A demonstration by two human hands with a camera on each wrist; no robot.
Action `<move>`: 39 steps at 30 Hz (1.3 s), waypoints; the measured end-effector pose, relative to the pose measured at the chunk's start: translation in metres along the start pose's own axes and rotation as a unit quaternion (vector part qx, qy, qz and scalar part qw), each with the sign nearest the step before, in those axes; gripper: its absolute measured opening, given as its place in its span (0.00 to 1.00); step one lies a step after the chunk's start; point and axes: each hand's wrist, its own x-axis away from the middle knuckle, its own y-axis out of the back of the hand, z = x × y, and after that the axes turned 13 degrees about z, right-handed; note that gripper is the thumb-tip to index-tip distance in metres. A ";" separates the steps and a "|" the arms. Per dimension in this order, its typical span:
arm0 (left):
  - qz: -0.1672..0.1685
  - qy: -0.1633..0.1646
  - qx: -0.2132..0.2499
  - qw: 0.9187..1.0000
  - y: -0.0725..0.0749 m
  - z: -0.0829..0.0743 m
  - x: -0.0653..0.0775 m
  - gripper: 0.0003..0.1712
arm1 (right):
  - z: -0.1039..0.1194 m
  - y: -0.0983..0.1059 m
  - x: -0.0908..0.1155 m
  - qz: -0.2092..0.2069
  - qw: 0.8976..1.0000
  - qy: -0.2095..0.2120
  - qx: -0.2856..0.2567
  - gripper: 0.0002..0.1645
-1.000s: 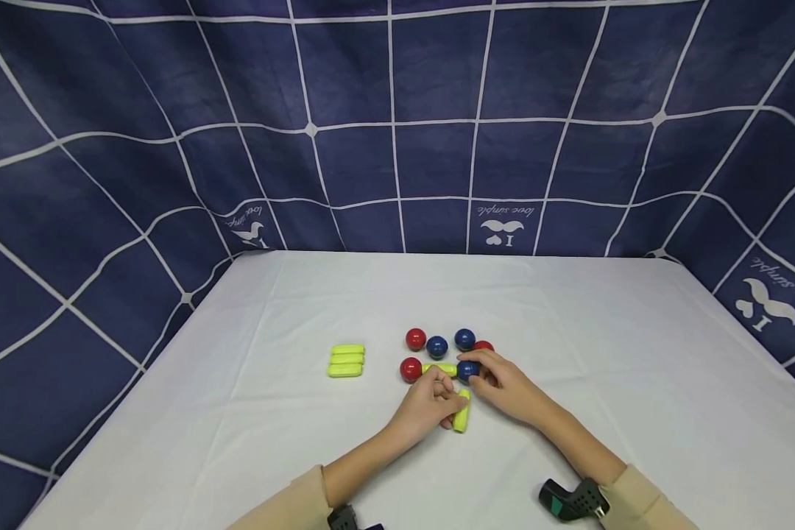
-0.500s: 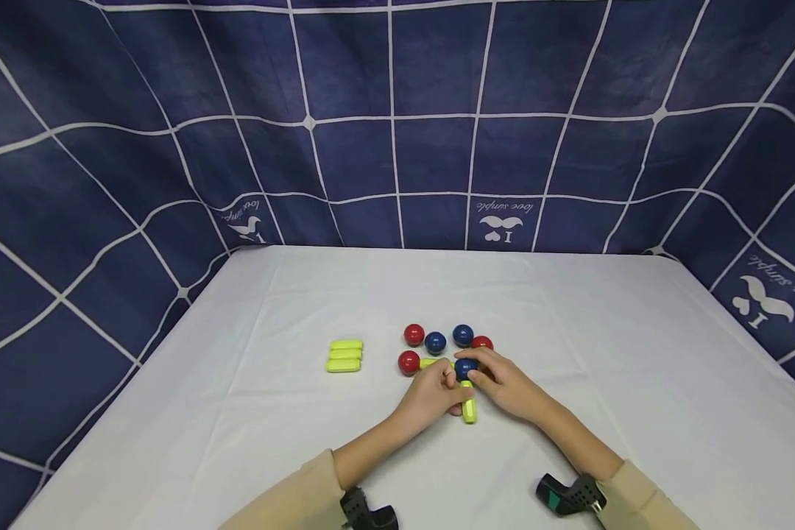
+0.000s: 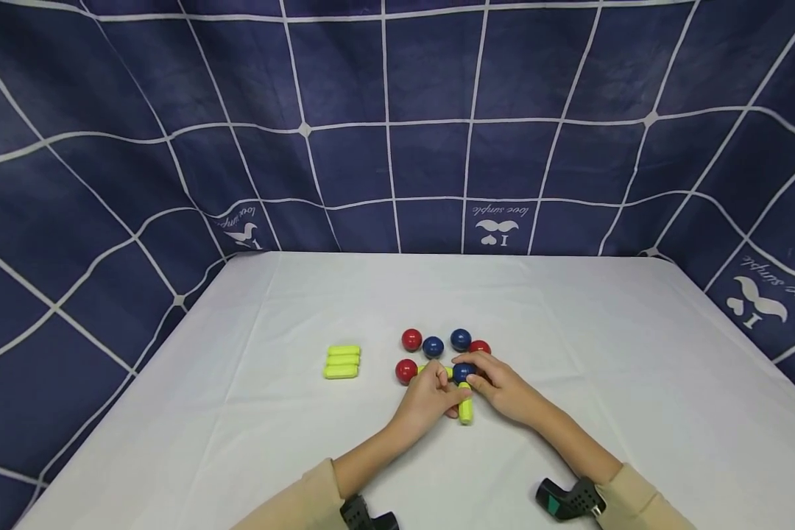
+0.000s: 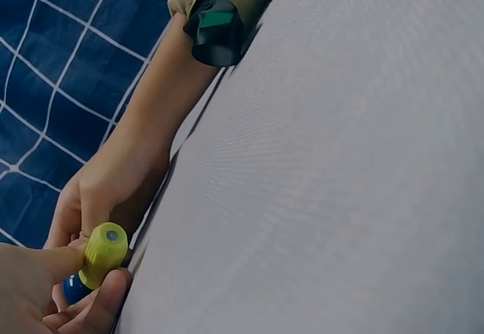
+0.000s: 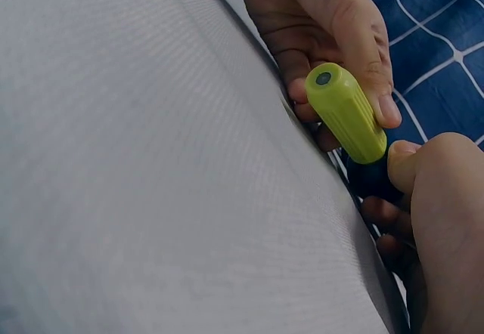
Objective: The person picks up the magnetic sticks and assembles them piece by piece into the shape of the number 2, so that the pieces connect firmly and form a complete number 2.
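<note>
My left hand (image 3: 427,401) pinches a yellow-green rod (image 3: 465,409) between thumb and fingers. In the right wrist view, this grooved rod (image 5: 348,115) shows a round grey spot on its near end, while its far end meets a dark blue ball (image 5: 372,177). My right hand (image 3: 509,390) holds that blue ball (image 3: 464,372) with thumb and fingertips. Another yellow-green rod (image 3: 446,372) runs left from the ball toward a red ball (image 3: 406,371), partly covered by my left fingers. The left wrist view shows the held rod (image 4: 104,255) end-on, with some blue behind it.
Beyond my hands sit a red ball (image 3: 411,339), two blue balls (image 3: 433,347) and another red ball (image 3: 480,347) close to my right fingers. Three yellow-green rods (image 3: 341,362) lie side by side to the left on the white tablecloth (image 3: 285,434). A blue checked curtain (image 3: 430,162) hangs behind.
My left hand has brought the rod up and right, from apart to against the blue ball, and turned it nearly straight. My right hand stays on the ball.
</note>
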 end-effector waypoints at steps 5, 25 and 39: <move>0.000 0.001 -0.002 1.000 0.000 0.001 0.001 0.19 | 0.000 -0.001 0.001 0.000 1.000 -0.001 -0.002 0.18; -0.057 -0.008 -0.254 0.965 0.070 -0.031 0.000 0.18 | 0.004 0.001 -0.001 -0.003 1.000 -0.009 0.020 0.18; 0.019 0.059 -0.302 0.951 0.188 0.015 0.012 0.14 | 0.003 0.001 -0.001 0.008 0.999 -0.031 0.000 0.18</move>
